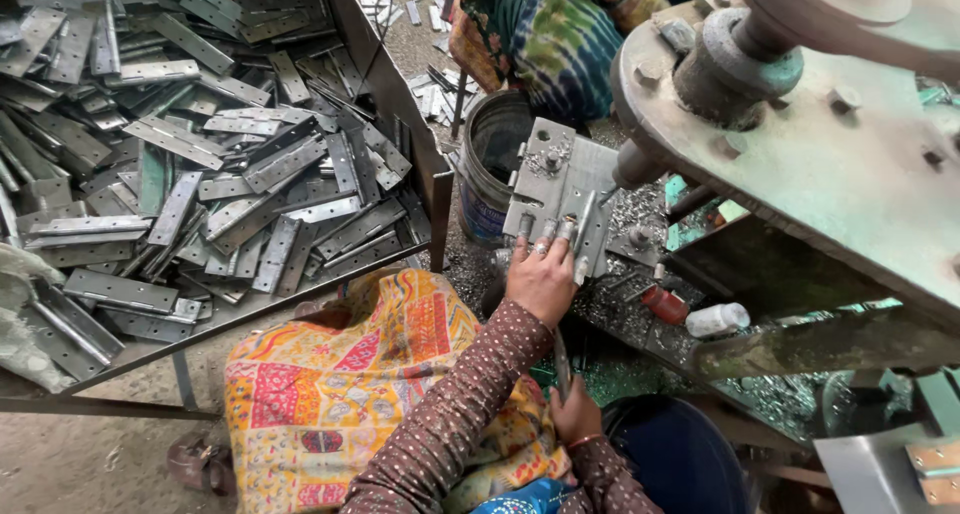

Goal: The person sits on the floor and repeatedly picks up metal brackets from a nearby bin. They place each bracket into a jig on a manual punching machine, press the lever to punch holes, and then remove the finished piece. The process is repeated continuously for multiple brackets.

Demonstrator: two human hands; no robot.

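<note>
My left hand (541,274), wearing a ring, reaches up to a small grey jig plate (548,179) on the machine. Its fingers lie on the plate's lower edge and grip a narrow metal hinge leaf (586,232) that stands along the plate. My right hand (574,414), with a bangle at the wrist, stays low near my lap. It is shut on a thin metal strip (561,362) that points upward. Both sleeves are brown with small dots.
A big metal tray (432,179) at the left holds several loose grey hinges (200,164). A heavy rusty press (800,144) fills the right. Behind the plate stands a dark bucket (492,159), with another person in colourful clothes (550,34) beyond it. Metal shavings and a small bottle (715,319) lie under the machine.
</note>
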